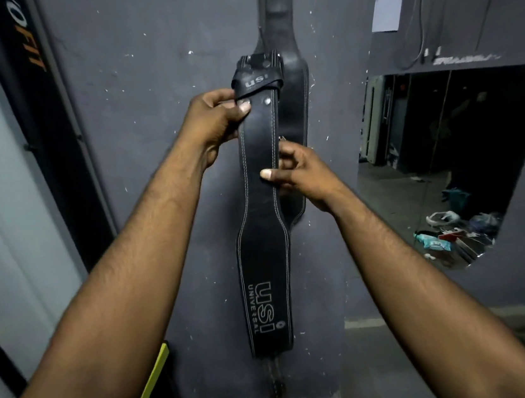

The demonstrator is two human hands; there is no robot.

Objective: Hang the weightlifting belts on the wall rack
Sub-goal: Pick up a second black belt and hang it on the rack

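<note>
Black, stitched in white and lettered USI, the leather weightlifting belt (263, 258) hangs lengthwise in front of the grey painted wall (141, 81), held in both hands. The left hand (216, 118) curls round its upper end by the keeper loop, and the right hand (300, 171) pinches its right edge midway (thumb in front). Just behind, a second black belt (293, 95) hangs against the wall.
</note>
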